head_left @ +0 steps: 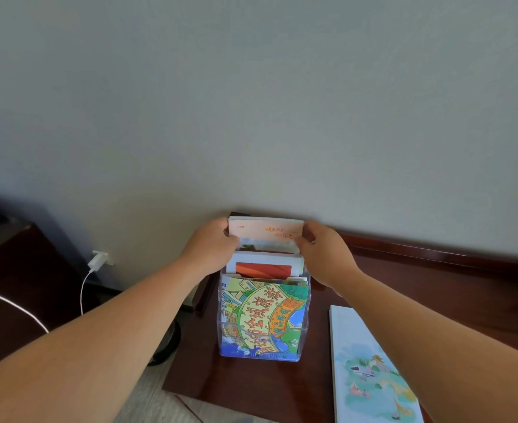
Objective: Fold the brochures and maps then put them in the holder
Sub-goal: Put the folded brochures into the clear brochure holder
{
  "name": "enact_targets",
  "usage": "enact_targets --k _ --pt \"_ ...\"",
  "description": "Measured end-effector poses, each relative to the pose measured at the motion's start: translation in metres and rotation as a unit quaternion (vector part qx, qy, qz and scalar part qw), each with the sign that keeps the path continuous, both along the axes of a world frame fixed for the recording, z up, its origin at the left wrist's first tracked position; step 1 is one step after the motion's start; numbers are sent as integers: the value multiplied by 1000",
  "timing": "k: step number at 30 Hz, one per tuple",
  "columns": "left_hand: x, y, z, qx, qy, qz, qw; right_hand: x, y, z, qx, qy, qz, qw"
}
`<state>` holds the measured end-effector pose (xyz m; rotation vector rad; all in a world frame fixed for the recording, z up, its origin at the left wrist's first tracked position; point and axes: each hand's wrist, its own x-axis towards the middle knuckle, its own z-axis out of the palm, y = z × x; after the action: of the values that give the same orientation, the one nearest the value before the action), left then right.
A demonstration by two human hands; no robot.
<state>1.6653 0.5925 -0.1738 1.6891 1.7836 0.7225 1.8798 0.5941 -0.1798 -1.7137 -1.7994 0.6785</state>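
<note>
A clear plastic tiered holder [309, 315] stands on the dark wooden table [251, 386] against the wall. Its front pocket holds a colourful cartoon map [263, 319], and the middle pocket holds a white brochure with a red picture [263, 268]. In the back pocket stands a pale pink brochure [266, 232] with orange writing. My left hand [215, 242] grips that brochure's left edge and my right hand [321, 251] grips its right edge. The brochure's lower part is hidden behind the middle one.
A pastel illustrated brochure [367, 370] lies flat on the table to the right of the holder. A white charger [99, 259] is plugged into the wall at left, its cable trailing down. A dark cabinet [22, 285] stands at far left.
</note>
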Motion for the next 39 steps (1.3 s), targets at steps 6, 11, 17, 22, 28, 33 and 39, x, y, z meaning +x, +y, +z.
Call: enact_targets --k 6,11,17,22,28,33,39 --pt "4 1 2 -6 9 1 1000 1 -2 -4 -19 -27 9 999" --pt "6 1 3 -2 19 -2 1000 2 -1 -3 -18 -25 4 1000" --pt "6 -1 3 5 20 2 1000 3 1 -5 -18 -23 4 1000" --pt "6 -3 6 -6 28 -11 1000 3 2 -6 -13 -48 7 999" --pt "0 -7 15 -3 -6 -1 1000 5 -4 -2 -4 -27 -1 1000" --pt "-9 -21 32 38 -58 83 994 20 -14 1 -7 10 -52 999" --pt "49 -45 55 153 -107 -15 982 56 -33 -5 -27 12 -116 993"
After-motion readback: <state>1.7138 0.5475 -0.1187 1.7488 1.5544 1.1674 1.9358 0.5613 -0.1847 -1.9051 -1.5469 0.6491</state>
